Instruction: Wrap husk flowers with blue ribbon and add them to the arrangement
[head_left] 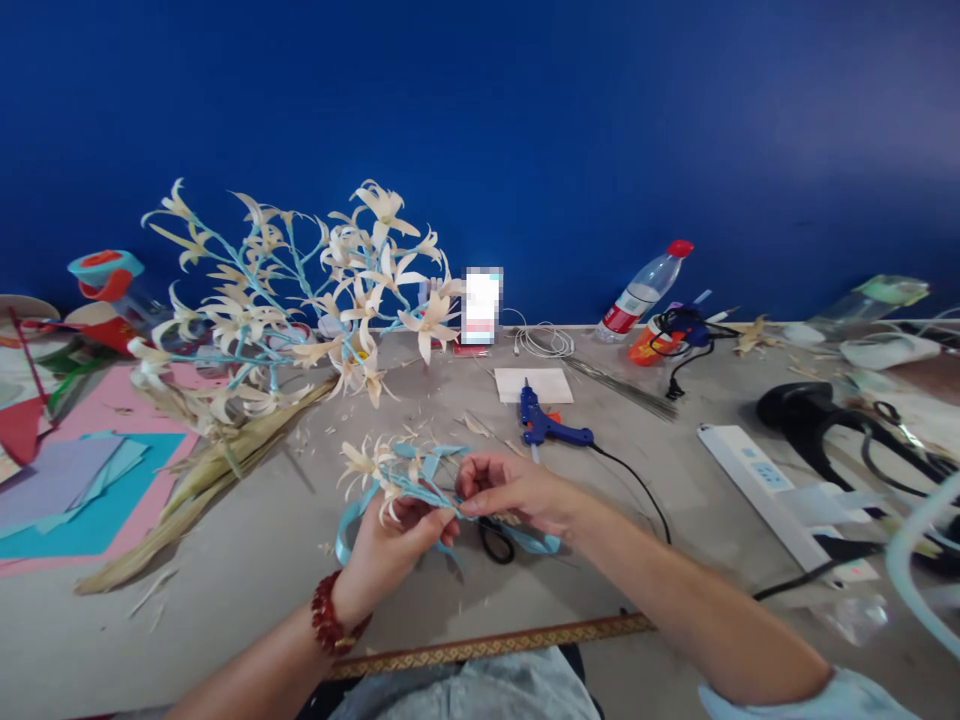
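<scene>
My left hand point(390, 545) is closed round a small sprig of cream straw flowers point(371, 467) whose stem is wrapped in light blue ribbon point(431, 465). My right hand point(510, 490) pinches the blue ribbon where it meets the stem, right beside my left fingers. A loose tail of the ribbon loops down to the left and another runs to the right under my right wrist. Black-handled scissors point(495, 540) lie on the table just beneath my hands. A red bead bracelet point(330, 615) is on my left wrist.
A large branch of cream flowers on blue stems point(300, 290) lies at the back left over dried husks point(210, 480) and coloured paper sheets point(82, 480). A blue glue gun point(547, 425), power strip point(757, 475), plastic bottle point(645, 290), white cable and black cords lie to the right.
</scene>
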